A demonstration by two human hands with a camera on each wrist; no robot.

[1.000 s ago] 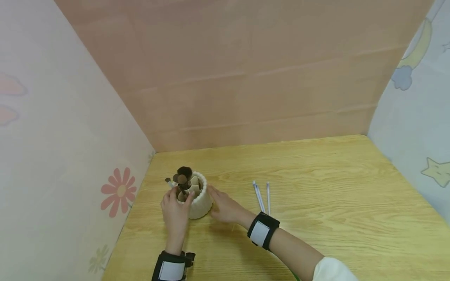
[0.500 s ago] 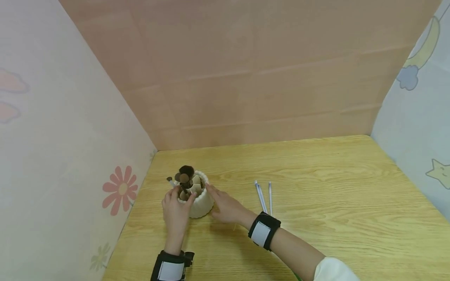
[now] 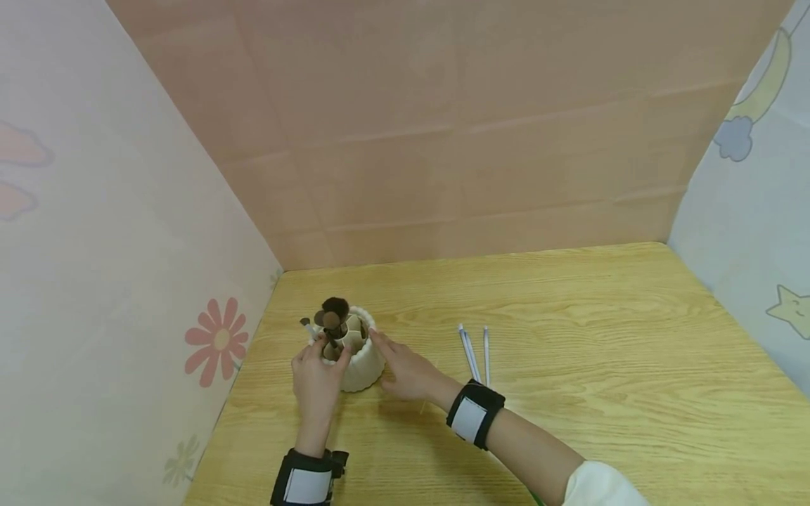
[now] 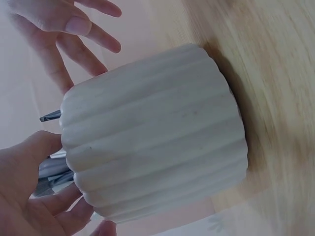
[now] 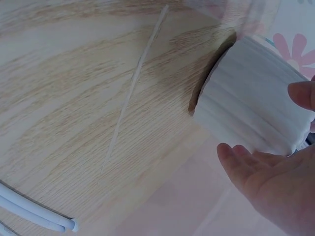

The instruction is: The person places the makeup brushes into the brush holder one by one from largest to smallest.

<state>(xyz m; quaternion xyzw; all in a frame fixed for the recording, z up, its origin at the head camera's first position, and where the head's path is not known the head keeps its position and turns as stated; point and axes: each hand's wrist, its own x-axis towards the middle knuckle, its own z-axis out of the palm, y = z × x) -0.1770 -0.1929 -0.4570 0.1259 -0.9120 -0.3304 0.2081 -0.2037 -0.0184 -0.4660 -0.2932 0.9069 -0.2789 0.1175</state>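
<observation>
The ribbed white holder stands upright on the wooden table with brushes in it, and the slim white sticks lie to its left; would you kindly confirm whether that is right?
Not quite: the slim white sticks lie to the right of the ribbed white holder, as the head view shows. The holder does stand upright on the wooden table with brushes in it.

Bench point(image 3: 601, 351): yellow wood
White sticks point(image 3: 468, 354): lying on the bench
Back wall point(image 3: 443, 140): pinky brown, creased
Left wall point(image 3: 120, 246): big red flower point(image 3: 219, 341)
Right wall point(image 3: 753, 225): moon point(image 3: 770, 76), blue cloud point(image 3: 736, 139), smiling star point(image 3: 794, 311)
</observation>
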